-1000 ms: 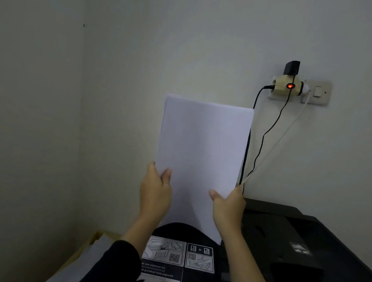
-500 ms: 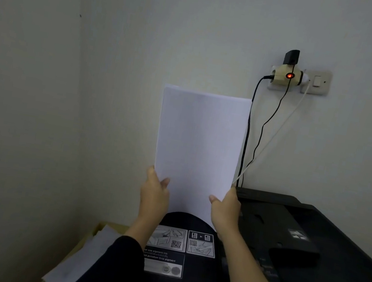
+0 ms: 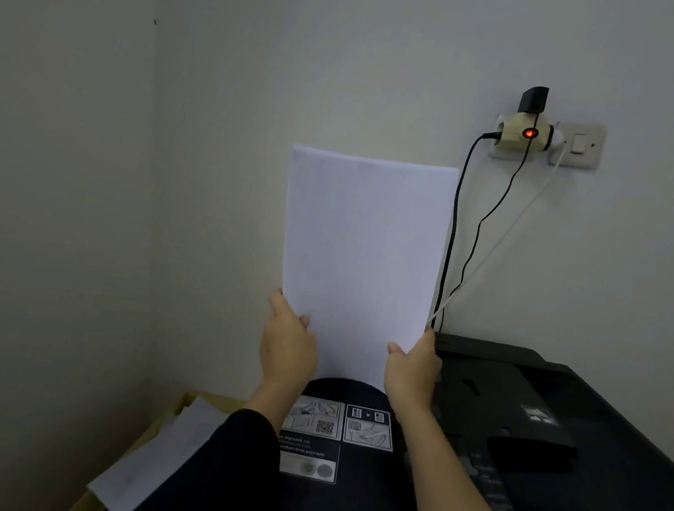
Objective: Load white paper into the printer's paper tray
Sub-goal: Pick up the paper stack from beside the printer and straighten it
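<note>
A sheaf of white paper (image 3: 360, 254) stands upright in front of the wall, above the back of a black printer (image 3: 516, 454). My left hand (image 3: 286, 347) grips its lower left edge and my right hand (image 3: 413, 373) grips its lower right edge. The bottom of the paper dips behind a black rounded flap (image 3: 344, 390) at the printer's rear, which carries instruction stickers (image 3: 338, 423). Where the lower edge ends is hidden by that flap.
A wall socket (image 3: 546, 141) with a red-lit adapter hangs to the upper right; black and white cables (image 3: 461, 249) run down behind the printer. To the left a yellowish box (image 3: 164, 422) holds loose white sheets (image 3: 153, 461). Walls close in at the left and back.
The paper and both hands have sunk slightly toward the printer's rear flap, still held the same way. The view has shifted a little.
</note>
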A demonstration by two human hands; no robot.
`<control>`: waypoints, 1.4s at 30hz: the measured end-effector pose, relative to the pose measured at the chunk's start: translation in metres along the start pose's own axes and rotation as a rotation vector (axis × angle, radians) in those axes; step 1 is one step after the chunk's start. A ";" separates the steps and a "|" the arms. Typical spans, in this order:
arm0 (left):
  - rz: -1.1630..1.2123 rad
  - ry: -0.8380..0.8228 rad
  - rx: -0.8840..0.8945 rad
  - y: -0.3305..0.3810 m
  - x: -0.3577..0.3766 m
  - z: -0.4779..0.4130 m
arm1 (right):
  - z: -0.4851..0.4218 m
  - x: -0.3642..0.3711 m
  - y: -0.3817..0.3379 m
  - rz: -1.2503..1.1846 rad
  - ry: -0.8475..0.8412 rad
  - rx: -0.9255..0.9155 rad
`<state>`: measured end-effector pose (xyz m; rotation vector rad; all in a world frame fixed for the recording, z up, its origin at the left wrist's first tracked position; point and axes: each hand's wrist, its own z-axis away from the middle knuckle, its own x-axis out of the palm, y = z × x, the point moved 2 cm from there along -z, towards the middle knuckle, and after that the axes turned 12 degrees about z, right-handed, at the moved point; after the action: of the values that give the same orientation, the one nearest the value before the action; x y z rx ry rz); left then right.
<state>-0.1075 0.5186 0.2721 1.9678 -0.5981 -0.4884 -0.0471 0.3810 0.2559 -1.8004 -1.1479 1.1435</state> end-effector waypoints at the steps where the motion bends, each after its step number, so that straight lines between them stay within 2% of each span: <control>1: -0.032 0.022 0.012 0.006 -0.004 -0.002 | -0.001 -0.004 -0.005 0.021 0.028 -0.015; 4: -0.105 0.053 -0.019 0.024 -0.014 -0.014 | -0.007 -0.019 -0.021 0.094 0.053 -0.009; 6: -0.179 0.004 -0.106 0.033 -0.020 -0.025 | -0.011 -0.028 -0.028 0.133 -0.012 0.047; 7: -0.239 -0.034 -0.140 0.034 -0.023 -0.030 | -0.011 -0.031 -0.031 0.124 -0.055 0.094; 11: -0.674 -0.358 -0.078 0.030 -0.028 -0.027 | -0.002 -0.039 -0.030 0.140 -0.245 0.327; 16: -0.746 -0.526 -0.261 -0.001 -0.027 -0.008 | 0.016 -0.032 -0.007 0.235 -0.410 0.352; 19: -0.792 -0.598 -0.296 -0.006 -0.029 -0.001 | 0.021 -0.026 -0.003 0.441 -0.473 0.350; 22: -0.891 -0.596 -0.213 -0.008 -0.032 -0.001 | 0.025 -0.027 -0.015 0.754 -0.517 0.255; 26: -0.920 -0.480 -0.212 -0.007 -0.035 0.003 | 0.038 -0.032 -0.029 1.064 -0.437 0.153; 30: -1.013 -0.428 -0.227 0.002 -0.039 0.016 | 0.045 -0.038 -0.031 1.099 -0.341 0.127; 32: -0.942 -0.394 -0.148 0.010 -0.037 0.023 | 0.051 -0.043 -0.029 1.019 -0.269 0.081; 37: -0.477 -0.259 0.196 0.032 -0.031 0.065 | 0.074 -0.071 -0.019 0.674 -0.015 -0.136; 39: -0.385 -0.235 0.304 0.038 -0.029 0.093 | 0.086 -0.085 -0.012 0.590 0.069 -0.197; 42: -0.315 -0.218 0.369 0.039 -0.024 0.144 | 0.112 -0.108 0.007 0.492 0.199 -0.239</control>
<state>-0.2163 0.4166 0.2456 2.3958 -0.5429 -0.8446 -0.1717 0.2886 0.2420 -2.4117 -0.7681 1.0897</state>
